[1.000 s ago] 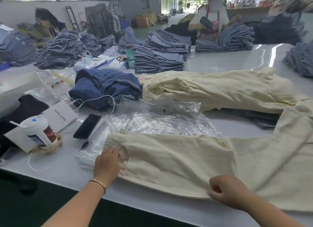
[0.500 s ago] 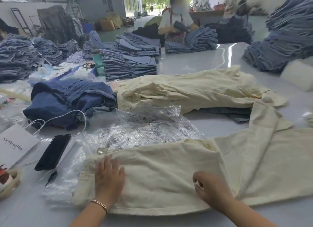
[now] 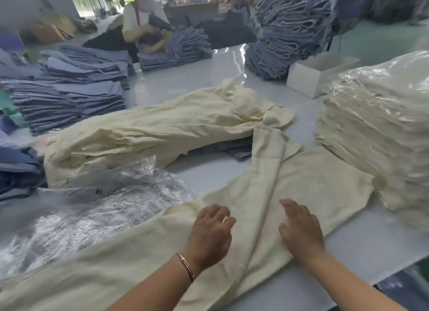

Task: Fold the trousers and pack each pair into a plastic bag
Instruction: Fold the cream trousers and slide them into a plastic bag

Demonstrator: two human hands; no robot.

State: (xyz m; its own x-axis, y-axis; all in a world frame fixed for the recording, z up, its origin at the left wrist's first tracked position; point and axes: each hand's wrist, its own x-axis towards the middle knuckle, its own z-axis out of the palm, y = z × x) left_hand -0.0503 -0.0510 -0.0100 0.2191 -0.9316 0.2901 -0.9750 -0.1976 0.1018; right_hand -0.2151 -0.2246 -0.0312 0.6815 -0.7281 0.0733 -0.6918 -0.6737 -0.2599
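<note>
- Cream trousers (image 3: pixel 290 190) lie flat across the near counter (image 3: pixel 362 248) edge; bare counter shows right of them.
- Left hand (image 3: pixel 210 235) and right hand (image 3: pixel 300 229) rest flat on the trousers, fingers loosely spread, gripping nothing.
- Plastic bags (image 3: pixel 97 208) lie just left.

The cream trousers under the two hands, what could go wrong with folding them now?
1. The cream trousers reach the bagged stack; pulling the leg might tug that stack over.
2. They lie partly on the plastic bags, which may slide or crumple under them.
3. The left hand and right hand press beside a fold ridge, perhaps setting a crease.
</note>
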